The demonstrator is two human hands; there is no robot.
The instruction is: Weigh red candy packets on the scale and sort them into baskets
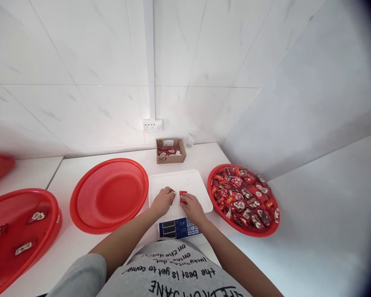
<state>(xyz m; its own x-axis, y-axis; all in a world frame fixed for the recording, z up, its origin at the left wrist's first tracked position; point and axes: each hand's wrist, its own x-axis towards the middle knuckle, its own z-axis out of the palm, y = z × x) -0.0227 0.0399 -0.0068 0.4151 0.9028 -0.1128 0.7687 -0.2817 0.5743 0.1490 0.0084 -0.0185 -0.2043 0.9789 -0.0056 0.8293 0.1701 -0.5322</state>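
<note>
Over the white tray of a weighing scale (190,181), both of my hands are close together. My left hand (163,201) is closed on a small red packet (172,197), most of it behind the fingers. Just to the right, my right hand (191,207) pinches another small red packet (183,193), whose top edge sticks out past the fingertips. The scale's blue key panel (179,228) lies below my wrists, its displays dark. On the right stands a red basket (210,194) heaped with red printed packets (239,198).
A red mesh basket (109,198) with nothing in it stands left of the scale. Farther left, another red basket (51,202) holds several packets. Behind the scale are a cardboard box (171,159) of packets and a clear glass (190,140), near the tiled wall and socket (152,125).
</note>
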